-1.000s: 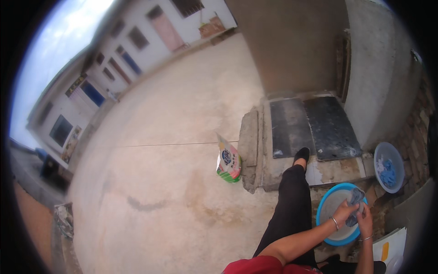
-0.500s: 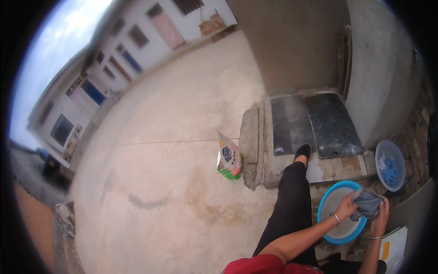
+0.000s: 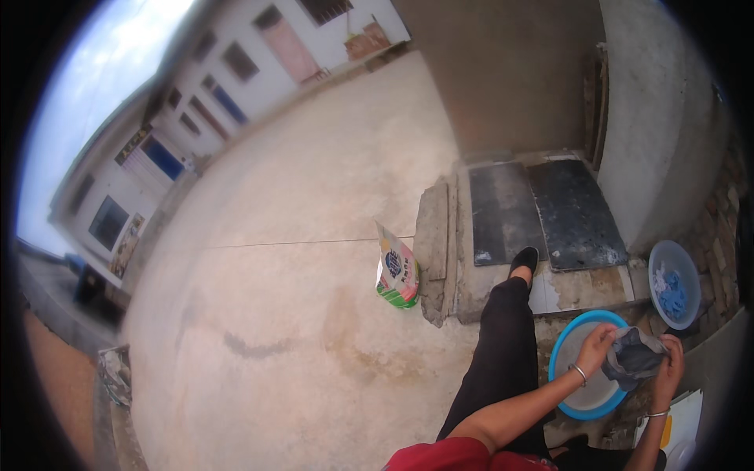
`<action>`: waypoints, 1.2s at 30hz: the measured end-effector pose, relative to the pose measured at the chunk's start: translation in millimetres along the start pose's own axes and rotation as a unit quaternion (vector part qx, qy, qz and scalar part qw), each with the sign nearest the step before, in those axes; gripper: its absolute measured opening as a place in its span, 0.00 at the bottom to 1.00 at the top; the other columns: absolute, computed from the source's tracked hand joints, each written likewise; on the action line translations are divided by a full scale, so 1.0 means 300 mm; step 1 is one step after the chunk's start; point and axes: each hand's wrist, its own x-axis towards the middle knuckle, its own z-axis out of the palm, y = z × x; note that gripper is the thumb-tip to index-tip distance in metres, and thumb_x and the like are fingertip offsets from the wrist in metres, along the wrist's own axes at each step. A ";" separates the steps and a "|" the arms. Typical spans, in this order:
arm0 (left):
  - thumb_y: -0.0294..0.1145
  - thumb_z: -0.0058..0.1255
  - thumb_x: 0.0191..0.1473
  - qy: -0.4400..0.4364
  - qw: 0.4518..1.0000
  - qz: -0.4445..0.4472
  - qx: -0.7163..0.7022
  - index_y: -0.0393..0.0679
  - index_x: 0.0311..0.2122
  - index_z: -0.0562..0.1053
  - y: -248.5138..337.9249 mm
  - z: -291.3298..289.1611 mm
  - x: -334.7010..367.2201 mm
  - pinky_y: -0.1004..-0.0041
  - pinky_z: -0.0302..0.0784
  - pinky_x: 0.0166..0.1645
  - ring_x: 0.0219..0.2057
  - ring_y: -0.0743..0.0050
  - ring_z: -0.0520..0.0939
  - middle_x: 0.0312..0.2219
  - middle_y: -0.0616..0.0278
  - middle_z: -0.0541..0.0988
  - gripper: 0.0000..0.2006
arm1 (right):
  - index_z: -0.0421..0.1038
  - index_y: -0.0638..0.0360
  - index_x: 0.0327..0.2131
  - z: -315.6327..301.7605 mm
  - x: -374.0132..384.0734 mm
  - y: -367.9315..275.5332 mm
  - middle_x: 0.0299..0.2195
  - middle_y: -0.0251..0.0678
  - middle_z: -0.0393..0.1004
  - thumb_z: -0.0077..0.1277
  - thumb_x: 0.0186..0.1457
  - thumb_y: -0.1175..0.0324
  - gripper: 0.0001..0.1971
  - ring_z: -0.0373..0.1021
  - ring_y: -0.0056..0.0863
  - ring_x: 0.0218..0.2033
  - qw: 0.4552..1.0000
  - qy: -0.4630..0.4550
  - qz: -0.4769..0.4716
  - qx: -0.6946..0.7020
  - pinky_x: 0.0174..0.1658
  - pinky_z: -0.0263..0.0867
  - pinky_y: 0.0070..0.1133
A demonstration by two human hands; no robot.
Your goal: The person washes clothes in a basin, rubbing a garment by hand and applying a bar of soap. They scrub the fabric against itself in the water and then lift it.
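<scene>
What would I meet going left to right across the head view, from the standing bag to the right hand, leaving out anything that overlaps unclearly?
Bag → black shoe → left hand → gray cloth → right hand.

The cloth (image 3: 635, 359) (bunched earlier) has been stretched open, the right hand (image 3: 671, 359) drawn away from the left hand (image 3: 597, 348).

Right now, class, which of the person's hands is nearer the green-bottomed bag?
Left. The left hand is to the right of the bag; the right hand is farther right, across the grey cloth both hands hold.
</scene>
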 end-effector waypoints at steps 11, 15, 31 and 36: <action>0.19 0.48 0.45 -0.157 0.970 0.143 0.122 0.39 0.38 0.66 0.161 0.018 -0.051 0.74 0.66 0.43 0.38 0.66 0.71 0.34 0.59 0.68 0.12 | 0.65 0.65 0.32 -0.163 -0.013 0.144 0.37 0.37 0.68 0.31 0.42 0.84 0.14 0.65 0.28 0.41 0.992 0.059 0.041 -0.105 0.49 0.56 0.21; 0.14 0.47 0.32 -0.126 0.949 0.155 0.245 0.40 0.34 0.68 0.159 0.003 -0.074 0.63 0.66 0.41 0.36 0.52 0.69 0.30 0.55 0.68 0.17 | 0.65 0.66 0.35 -0.160 -0.017 0.135 0.35 0.35 0.68 0.30 0.44 0.81 0.15 0.64 0.26 0.41 0.995 0.064 0.075 0.009 0.49 0.56 0.20; 0.22 0.38 0.54 -0.034 0.999 -0.009 0.035 0.44 0.49 0.67 0.031 0.001 -0.012 0.82 0.69 0.34 0.29 0.82 0.69 0.30 0.67 0.64 0.17 | 0.64 0.63 0.38 -0.093 -0.062 0.067 0.37 0.35 0.66 0.30 0.42 0.85 0.18 0.64 0.27 0.41 0.978 0.122 0.138 0.098 0.49 0.56 0.19; 0.24 0.36 0.56 -0.035 0.998 -0.005 -0.058 0.47 0.53 0.64 0.069 -0.017 -0.018 0.82 0.70 0.38 0.36 0.83 0.70 0.40 0.69 0.68 0.19 | 0.63 0.65 0.35 -0.123 -0.079 0.021 0.37 0.40 0.65 0.30 0.33 0.89 0.21 0.63 0.35 0.42 0.993 0.047 0.028 -0.100 0.50 0.55 0.21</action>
